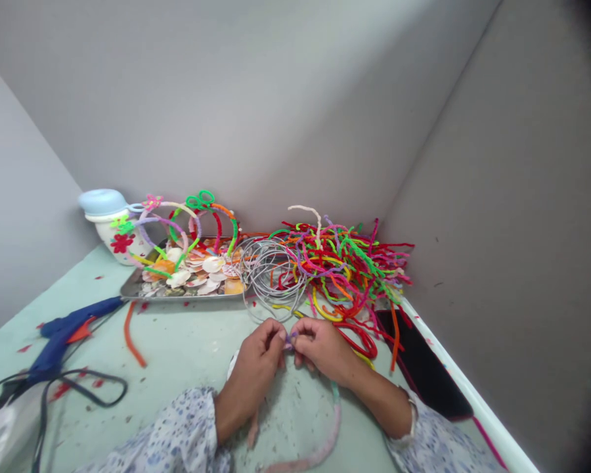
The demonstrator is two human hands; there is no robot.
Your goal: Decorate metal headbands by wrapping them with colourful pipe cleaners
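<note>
The blue-dotted sleeves (pixel 172 433) lie nearest, cut off by the bottom edge, as is a fuzzy pastel band (pixel 331 437) that curves from pink to turquoise and goes out of sight under the right forearm. A white item (pixel 7 427) in the lower left corner is likewise cropped, too little showing to name. The left hand (pixel 259 358) and right hand (pixel 324 349) meet, each with thumb and bent fingers pinched closed on a small purple chenille piece (pixel 289 339). It sits between the two sets of fingertips, mostly covered by them; whether it joins the band cannot be told. Just beyond the hands lies a grey wire coil (pixel 274 279), beside a tangled heap of chenille stems (pixel 357 263)
</note>
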